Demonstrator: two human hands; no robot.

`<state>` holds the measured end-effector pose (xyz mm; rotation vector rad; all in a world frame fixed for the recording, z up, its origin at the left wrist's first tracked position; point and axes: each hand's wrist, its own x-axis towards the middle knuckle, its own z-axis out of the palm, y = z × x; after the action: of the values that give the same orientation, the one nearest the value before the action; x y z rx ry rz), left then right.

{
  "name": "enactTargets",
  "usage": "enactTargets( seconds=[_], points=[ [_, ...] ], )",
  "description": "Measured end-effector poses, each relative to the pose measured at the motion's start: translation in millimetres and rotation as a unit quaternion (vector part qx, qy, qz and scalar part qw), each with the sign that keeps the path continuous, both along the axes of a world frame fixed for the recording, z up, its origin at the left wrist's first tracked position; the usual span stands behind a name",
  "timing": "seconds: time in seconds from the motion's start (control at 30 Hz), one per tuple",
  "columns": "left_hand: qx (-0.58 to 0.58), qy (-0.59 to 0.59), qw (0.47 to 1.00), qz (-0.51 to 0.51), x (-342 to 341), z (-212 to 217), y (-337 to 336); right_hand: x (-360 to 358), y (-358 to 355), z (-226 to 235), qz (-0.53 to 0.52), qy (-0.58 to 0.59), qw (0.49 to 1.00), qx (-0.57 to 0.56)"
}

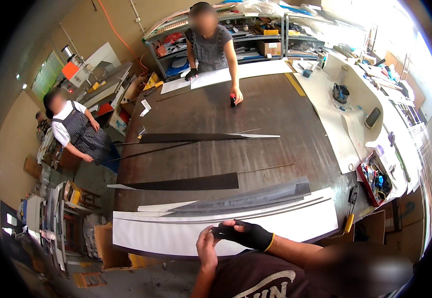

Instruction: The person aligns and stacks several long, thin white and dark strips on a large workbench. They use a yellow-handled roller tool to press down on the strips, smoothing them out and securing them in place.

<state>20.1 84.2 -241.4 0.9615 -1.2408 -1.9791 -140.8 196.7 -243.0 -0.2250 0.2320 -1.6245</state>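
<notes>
The gloved right hand (248, 234) and bare left hand (207, 246) meet over the white sheet (176, 236) at the desk's (275, 114) near edge — both grips narrow, apparently pinching something too small to identify. Next calls for fine fingertip control.

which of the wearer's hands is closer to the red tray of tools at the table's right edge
Right. The gloved right hand sits at the white sheet's near edge, on the side toward the red tray; the bare left hand is beside it, farther left.
</notes>
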Motion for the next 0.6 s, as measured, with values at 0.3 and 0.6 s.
enactTargets(
  seconds=[0.3,0.6],
  points=[
    [-0.187,-0.061,0.98,-0.015,-12.9,5.0,21.5,1.1,14.6,17.7,-0.029,-0.036,0.999,0.026],
    [-0.345,-0.249,0.893,-0.147,-16.1,15.0,17.0,7.7,0.0,19.0,-0.084,0.325,0.941,0.046]
  ],
)
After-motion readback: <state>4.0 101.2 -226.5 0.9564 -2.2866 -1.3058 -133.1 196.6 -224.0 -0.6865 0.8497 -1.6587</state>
